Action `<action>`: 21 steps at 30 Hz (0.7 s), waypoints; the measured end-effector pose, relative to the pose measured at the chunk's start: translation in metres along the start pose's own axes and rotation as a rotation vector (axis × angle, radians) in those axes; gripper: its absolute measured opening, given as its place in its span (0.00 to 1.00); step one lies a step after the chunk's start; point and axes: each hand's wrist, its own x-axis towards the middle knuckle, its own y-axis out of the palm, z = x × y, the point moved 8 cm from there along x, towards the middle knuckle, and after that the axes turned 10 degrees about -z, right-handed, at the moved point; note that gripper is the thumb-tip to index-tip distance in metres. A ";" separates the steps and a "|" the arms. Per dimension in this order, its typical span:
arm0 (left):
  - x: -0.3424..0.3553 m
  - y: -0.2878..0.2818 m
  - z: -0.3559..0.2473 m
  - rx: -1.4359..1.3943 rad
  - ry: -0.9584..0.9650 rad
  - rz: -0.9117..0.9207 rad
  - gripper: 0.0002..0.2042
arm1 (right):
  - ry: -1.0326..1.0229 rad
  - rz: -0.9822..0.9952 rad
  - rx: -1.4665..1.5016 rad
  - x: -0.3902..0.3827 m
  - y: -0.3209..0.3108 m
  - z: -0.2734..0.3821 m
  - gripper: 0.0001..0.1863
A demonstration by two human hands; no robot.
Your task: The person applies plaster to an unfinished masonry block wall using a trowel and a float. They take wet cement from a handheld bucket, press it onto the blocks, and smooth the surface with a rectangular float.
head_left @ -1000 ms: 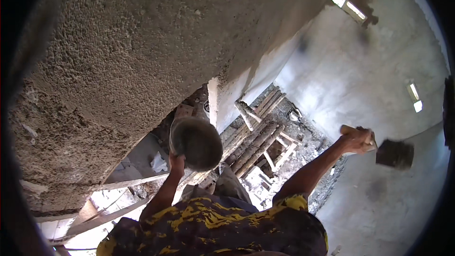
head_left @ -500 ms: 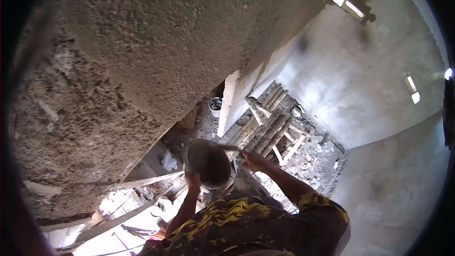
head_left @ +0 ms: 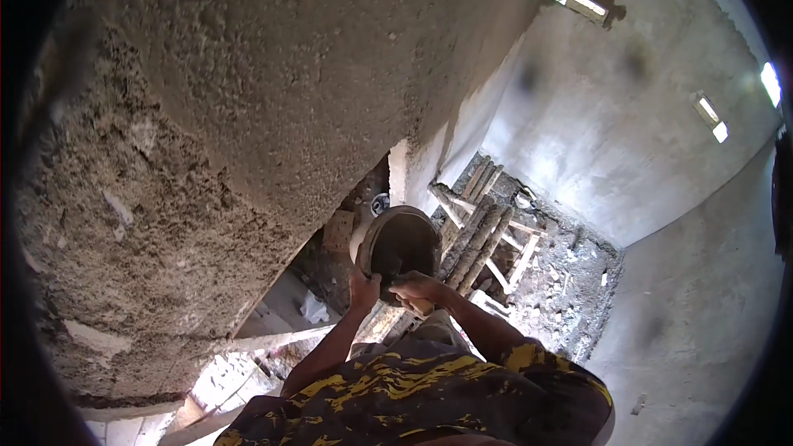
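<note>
A round bucket is held up in front of my body, with its mouth toward me and dark grey mortar inside. My left hand is closed on its near left rim. My right hand grips a trowel by its light wooden handle at the near rim. The trowel's blade reaches down into the bucket and is mostly lost in shadow.
A rough, partly plastered wall rises on the left. Beyond the bucket stands a wooden trestle of poles on rubble-strewn ground. Farther off is a smoother grey wall with small openings. A white bag lies low on the left.
The bucket has moved up and to the right, its mouth now more visible. My right hand has come left to the near rim, bringing the trowel into the bucket. The view has shifted slightly.
</note>
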 end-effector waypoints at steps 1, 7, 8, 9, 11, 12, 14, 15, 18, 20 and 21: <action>0.007 0.003 0.009 -0.061 -0.070 -0.013 0.31 | 0.050 0.029 0.434 -0.007 -0.008 -0.003 0.15; 0.028 0.050 -0.004 -0.530 -0.423 0.002 0.21 | -0.124 0.110 0.927 -0.062 -0.072 0.030 0.20; 0.038 0.057 0.005 -0.664 -0.428 -0.010 0.21 | -0.178 0.155 0.998 -0.078 -0.087 0.057 0.20; 0.044 0.067 0.006 -0.664 -0.426 -0.008 0.21 | -0.232 0.193 1.072 -0.094 -0.106 0.079 0.20; 0.057 0.078 0.002 -0.562 -0.302 -0.075 0.20 | -0.270 0.118 0.960 -0.122 -0.144 0.102 0.20; 0.067 0.083 0.003 -0.568 -0.303 -0.081 0.20 | -0.393 -0.035 0.737 -0.144 -0.164 0.123 0.19; 0.080 0.099 -0.003 -0.446 -0.295 0.020 0.19 | -0.692 -0.425 0.185 -0.185 -0.212 0.167 0.16; 0.079 0.111 -0.013 -0.439 -0.310 0.057 0.17 | -0.626 -0.495 0.131 -0.186 -0.238 0.160 0.15; 0.092 0.167 -0.070 -0.530 -0.187 0.103 0.10 | -0.479 -0.620 -0.151 -0.189 -0.311 0.149 0.13; 0.103 0.204 -0.082 -0.690 -0.321 0.107 0.08 | -0.387 -0.646 0.012 -0.197 -0.323 0.158 0.13; 0.105 0.229 -0.082 -0.867 -0.540 0.060 0.08 | -0.436 -0.650 0.131 -0.203 -0.331 0.159 0.13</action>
